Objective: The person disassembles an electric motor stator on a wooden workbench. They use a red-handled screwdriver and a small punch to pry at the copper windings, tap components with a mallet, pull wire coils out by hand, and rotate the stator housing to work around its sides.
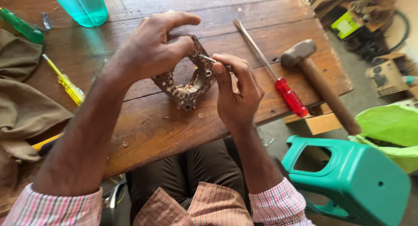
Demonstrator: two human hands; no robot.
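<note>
The left hand (152, 52) clamps the rusty slotted metal ring (187, 80); the right hand (235, 93) pinches a thin metal pick (208, 58), which could slip and jab the thumb

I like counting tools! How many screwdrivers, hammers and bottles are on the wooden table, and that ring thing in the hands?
Screwdrivers: 3, one red-handled, one yellow-handled, one green-handled
Hammers: 1
Bottles: 1, turquoise
Metal rings: 1, held by the left hand while the right hand pokes it with a thin tool
Total: 6
</note>
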